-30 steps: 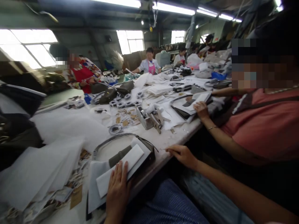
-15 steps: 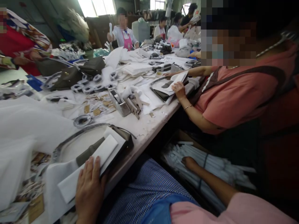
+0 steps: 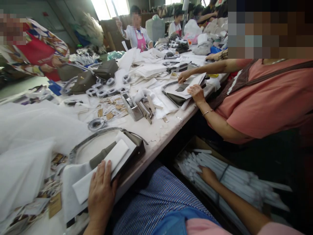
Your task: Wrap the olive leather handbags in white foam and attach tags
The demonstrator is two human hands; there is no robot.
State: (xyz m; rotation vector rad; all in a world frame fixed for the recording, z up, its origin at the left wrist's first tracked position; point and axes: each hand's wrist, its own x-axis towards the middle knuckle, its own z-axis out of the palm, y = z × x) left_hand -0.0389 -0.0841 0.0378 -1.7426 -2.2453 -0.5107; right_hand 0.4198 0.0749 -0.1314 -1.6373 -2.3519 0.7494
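Observation:
My left hand point(image 3: 102, 191) lies flat, fingers stretched out, on a folded white sheet point(image 3: 117, 153). Under that sheet rests a dark olive handbag point(image 3: 137, 143) on its side at the table edge, its wrapped strap point(image 3: 80, 143) looped out behind it. More white sheeting covers part of the bag. Low on the right, my right hand point(image 3: 209, 176) reaches into a box point(image 3: 198, 143) of long white rolls point(image 3: 227, 173). Its fingers are bent together among the roll ends; whether one is gripped is hidden.
A tape dispenser point(image 3: 132, 106), a tape roll point(image 3: 96, 124) and scattered tags point(image 3: 110, 107) lie beyond the bag. White sheets point(image 3: 31, 169) are stacked at left. On the right, a co-worker's hands point(image 3: 197, 93) work at another bag point(image 3: 173, 98). Other people stand around the table.
The view has swung, shifting the table scene to the right. My left hand stays flat on the folded sheet. My right hand remains among the white rolls, its fingers slightly deeper in them.

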